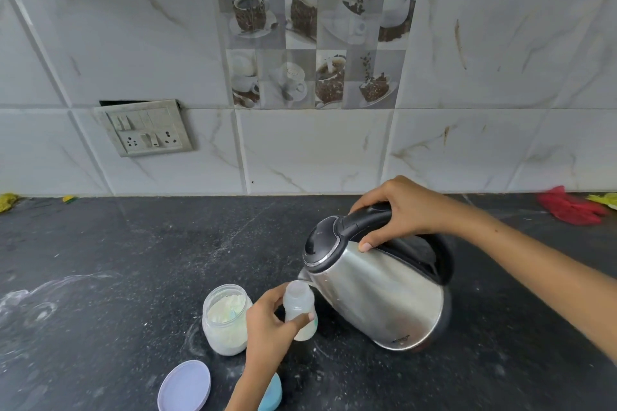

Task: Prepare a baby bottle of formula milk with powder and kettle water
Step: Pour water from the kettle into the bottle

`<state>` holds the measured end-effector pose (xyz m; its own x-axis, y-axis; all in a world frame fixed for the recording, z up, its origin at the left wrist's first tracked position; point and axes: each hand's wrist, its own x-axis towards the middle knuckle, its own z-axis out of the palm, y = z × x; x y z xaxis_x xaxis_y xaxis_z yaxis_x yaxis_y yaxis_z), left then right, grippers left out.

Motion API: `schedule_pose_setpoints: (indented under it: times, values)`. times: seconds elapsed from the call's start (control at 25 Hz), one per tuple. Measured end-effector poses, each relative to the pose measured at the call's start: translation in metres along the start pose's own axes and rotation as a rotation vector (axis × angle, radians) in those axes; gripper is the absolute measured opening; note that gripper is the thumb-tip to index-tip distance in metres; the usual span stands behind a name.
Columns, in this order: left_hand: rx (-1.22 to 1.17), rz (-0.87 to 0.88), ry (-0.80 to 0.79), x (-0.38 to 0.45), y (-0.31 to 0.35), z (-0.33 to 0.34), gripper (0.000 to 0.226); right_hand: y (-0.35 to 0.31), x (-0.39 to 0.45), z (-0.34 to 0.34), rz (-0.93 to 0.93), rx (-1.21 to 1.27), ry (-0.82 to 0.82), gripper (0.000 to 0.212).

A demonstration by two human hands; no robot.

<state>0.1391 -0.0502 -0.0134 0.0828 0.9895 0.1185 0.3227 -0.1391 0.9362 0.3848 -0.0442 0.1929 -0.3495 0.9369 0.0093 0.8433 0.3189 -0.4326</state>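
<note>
**Kettle tipped at the bottle's mouth**

The right hand [397, 210] curls round the black handle of the steel kettle [377, 294], which is tilted left with its spout just at the open top of the baby bottle [299, 309]. The left hand [270, 320] grips the bottle, thumb and fingers wrapped round its body, upright on the dark counter [133, 260]. Just left of the bottle stands an open jar of white powder [225, 319]. Nearer lie a lilac lid [184, 385] and a blue object [271, 394], partly hidden by the left forearm.

A blue object [271, 394] lies half hidden behind the left forearm, cut by the bottom edge.
</note>
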Motion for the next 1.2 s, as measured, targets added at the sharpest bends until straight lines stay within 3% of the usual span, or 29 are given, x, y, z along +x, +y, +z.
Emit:
schedule_pose_setpoints:
  times: [0.2,0.32,0.52,0.96,1.08,1.2]
  values:
    - [-0.069,-0.034,0.041,-0.001,-0.002,-0.001,0.056,0.032,-0.043,0.047,0.098,0.414,0.382,0.042]
    - [-0.099,-0.044,0.058,-0.004,0.000,-0.003,0.054,0.040,-0.055,0.076,0.119,0.521,0.580,0.047]
    - [-0.124,-0.016,0.099,-0.010,0.008,-0.006,0.052,0.048,-0.061,0.115,0.142,0.694,0.784,0.047]
    - [-0.132,0.015,0.064,-0.023,0.019,-0.022,0.053,0.041,-0.069,0.171,0.218,0.787,0.921,0.045]
    - [-0.117,0.046,0.056,-0.025,0.022,-0.029,0.052,0.035,-0.068,0.166,0.243,0.655,0.886,0.044]
    - [-0.106,0.064,0.045,-0.029,0.027,-0.036,0.051,0.033,-0.071,0.156,0.319,0.309,0.782,0.050]
